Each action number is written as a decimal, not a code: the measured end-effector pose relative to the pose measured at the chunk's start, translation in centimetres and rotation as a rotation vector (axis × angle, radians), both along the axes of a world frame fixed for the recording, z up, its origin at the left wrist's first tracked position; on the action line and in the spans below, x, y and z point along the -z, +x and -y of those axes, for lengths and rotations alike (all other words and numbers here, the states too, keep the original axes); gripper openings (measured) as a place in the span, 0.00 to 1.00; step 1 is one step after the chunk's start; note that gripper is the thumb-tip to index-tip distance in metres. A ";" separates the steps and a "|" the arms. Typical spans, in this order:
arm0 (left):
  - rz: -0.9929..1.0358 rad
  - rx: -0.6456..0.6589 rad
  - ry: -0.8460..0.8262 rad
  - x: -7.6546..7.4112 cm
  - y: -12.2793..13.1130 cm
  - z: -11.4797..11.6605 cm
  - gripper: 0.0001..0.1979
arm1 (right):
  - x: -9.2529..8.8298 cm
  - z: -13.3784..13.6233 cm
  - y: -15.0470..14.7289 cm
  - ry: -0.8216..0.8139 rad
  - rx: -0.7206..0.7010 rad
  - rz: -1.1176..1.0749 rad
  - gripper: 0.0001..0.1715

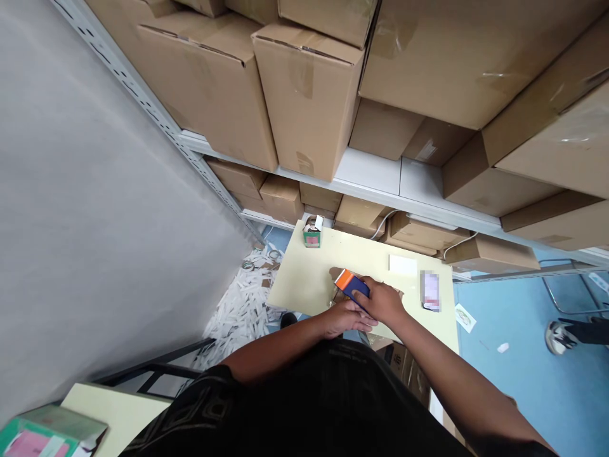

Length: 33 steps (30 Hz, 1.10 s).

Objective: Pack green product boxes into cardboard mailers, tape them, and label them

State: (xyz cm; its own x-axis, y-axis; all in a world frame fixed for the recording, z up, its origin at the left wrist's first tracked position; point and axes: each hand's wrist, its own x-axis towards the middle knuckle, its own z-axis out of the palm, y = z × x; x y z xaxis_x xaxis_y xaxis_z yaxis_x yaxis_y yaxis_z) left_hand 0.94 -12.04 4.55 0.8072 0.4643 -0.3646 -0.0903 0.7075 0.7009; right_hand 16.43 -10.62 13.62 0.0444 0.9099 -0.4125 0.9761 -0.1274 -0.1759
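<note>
My right hand [384, 301] grips a blue and orange tape dispenser [352, 284] over a pale yellow table [304, 279]. The dispenser rests on a small brown cardboard piece [339, 277] that is mostly hidden under the hands. My left hand [343, 317] lies just beside and below the right hand, fingers pressed flat on that piece near the table's front edge.
A small green box [313, 233] stands at the table's far left corner. A white card [402, 264] and a blurred phone-like thing [431, 291] lie to the right. Shelves of cardboard boxes [304, 95] rise behind. Paper strips [242, 308] litter the floor at left. Another person's shoe [556, 336] shows at right.
</note>
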 end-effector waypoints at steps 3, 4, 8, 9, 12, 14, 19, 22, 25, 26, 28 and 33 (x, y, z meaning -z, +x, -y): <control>-0.422 0.049 0.490 0.9 -2.7 -0.9 0.05 | 0.3 0.0 0.7 0.008 0.003 0.006 0.30; -0.590 0.006 0.655 1.2 -3.8 -1.3 0.04 | 0.4 0.1 0.9 0.015 0.005 0.000 0.30; -0.765 -0.157 1.068 2.9 -6.6 -3.7 0.34 | 0.7 0.4 1.4 0.038 -0.003 -0.053 0.30; -0.677 -0.113 1.128 3.4 -6.5 -4.5 0.47 | 0.7 0.4 1.5 0.038 -0.008 -0.065 0.30; -0.418 0.049 1.215 4.6 -5.2 -7.2 0.67 | 0.6 0.2 2.1 0.023 -0.009 -0.092 0.30; -0.339 0.087 1.250 5.1 -4.1 -8.7 0.65 | 0.5 -0.3 2.6 0.004 -0.005 -0.131 0.30; -0.310 0.131 1.254 5.2 -3.3 -10.9 0.60 | 0.3 -1.5 3.0 -0.018 -0.056 -0.265 0.24; -0.334 0.134 1.190 5.0 -4.0 -11.1 0.60 | 0.2 -2.1 2.6 -0.019 -0.079 -0.305 0.20; -0.391 0.116 1.188 4.7 -5.0 -10.7 0.60 | -0.3 -2.7 2.4 -0.035 -0.067 -0.273 0.23; -0.406 0.113 1.205 4.7 -5.4 -10.6 0.60 | -0.4 -2.9 2.5 -0.049 -0.073 -0.255 0.24; -0.422 0.112 1.243 4.7 -6.0 -10.4 0.61 | -0.8 -3.3 2.9 -0.081 -0.109 -0.227 0.27; -0.478 0.118 1.284 5.2 -6.9 -10.2 0.61 | -1.3 -2.9 6.2 -0.103 -0.131 -0.221 0.25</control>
